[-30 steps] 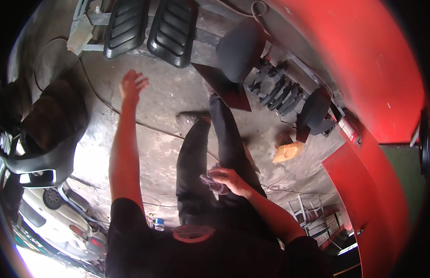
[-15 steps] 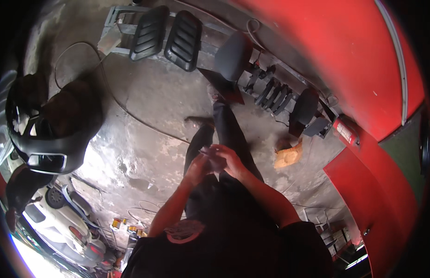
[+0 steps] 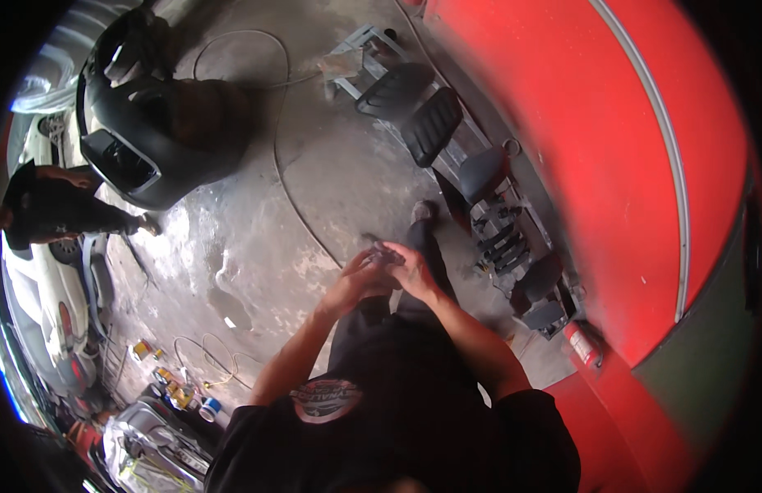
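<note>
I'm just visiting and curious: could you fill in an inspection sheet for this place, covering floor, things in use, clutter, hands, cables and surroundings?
Floor: grey, patchy and stained.
Things in use: a crumpled dark cloth.
Clutter: tins at lower left; black bumper at upper left; row of black parts at right.
Hands: left hand and right hand both hold the cloth.
Cables: one cable or hose curves across the floor; thinner loops lie near the tins.
Surroundings: large red surface and extinguisher at right; white car and another person at left.
</note>
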A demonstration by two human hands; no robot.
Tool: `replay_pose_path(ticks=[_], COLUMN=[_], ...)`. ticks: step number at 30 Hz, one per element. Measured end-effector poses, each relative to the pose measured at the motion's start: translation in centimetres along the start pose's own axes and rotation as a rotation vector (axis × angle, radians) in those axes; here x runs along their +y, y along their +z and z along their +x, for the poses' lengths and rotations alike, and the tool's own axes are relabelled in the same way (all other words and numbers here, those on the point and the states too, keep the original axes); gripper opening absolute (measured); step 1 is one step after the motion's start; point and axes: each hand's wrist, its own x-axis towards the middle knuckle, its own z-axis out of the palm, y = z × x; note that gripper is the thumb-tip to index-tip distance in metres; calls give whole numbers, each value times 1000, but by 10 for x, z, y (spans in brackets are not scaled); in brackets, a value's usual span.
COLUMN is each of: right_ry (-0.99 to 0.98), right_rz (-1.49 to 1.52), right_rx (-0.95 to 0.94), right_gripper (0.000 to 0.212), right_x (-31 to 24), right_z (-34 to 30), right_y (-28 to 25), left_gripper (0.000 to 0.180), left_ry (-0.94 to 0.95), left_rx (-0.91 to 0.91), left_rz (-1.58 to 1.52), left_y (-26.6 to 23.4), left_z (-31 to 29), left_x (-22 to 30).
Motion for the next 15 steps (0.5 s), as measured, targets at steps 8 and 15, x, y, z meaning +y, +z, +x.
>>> replay_pose_path(ticks=[8,15], right_ry=[57,181], right_rz=[387,571], right_rx=[122,176], right_gripper=[55,53], right_x=[-36,-66], right_z=[77,128], right_y=[-35,-116], left_gripper=[50,32], left_ry=[-118,-505], left_rx=[620,611], left_rz=[488,838], left_y=[-142,-159], left_z=[-29,-92], left_x=[-59,-99])
